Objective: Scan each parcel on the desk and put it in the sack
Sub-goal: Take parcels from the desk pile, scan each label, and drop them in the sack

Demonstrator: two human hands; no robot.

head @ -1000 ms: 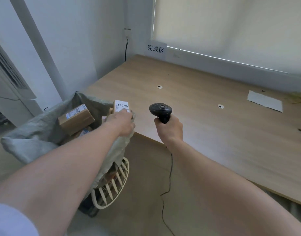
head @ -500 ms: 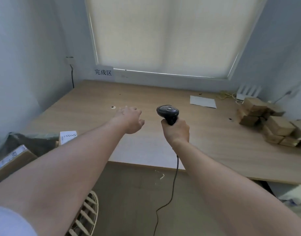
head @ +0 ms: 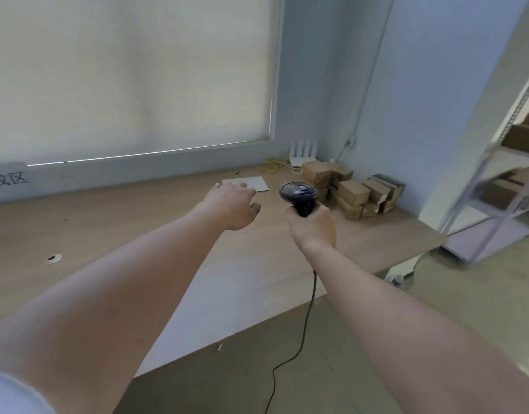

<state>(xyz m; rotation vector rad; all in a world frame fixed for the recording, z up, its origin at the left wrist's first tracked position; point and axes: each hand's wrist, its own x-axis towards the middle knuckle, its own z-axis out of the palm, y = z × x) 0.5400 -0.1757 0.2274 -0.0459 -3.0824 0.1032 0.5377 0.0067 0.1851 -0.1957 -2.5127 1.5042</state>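
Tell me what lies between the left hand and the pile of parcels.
In the head view, the scanner, gripped by the right hand, sits between the left hand and the parcels; otherwise only bare desk.

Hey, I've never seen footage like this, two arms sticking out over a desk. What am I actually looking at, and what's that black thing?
No machine here: a person wears a camera on their head, so the single view looks forward and down along their own arms. The right hand grips a black handheld barcode scanner, whose cable hangs down past the desk edge. The left hand is empty, fingers relaxed, stretched out over the wooden desk. In the far right corner of the desk sits a pile of small brown cardboard parcels, with a flat grey sheet lying just left of them. Behind is a window with a closed blind, and metal shelving stands to the right. The sack for the parcels is not in view.
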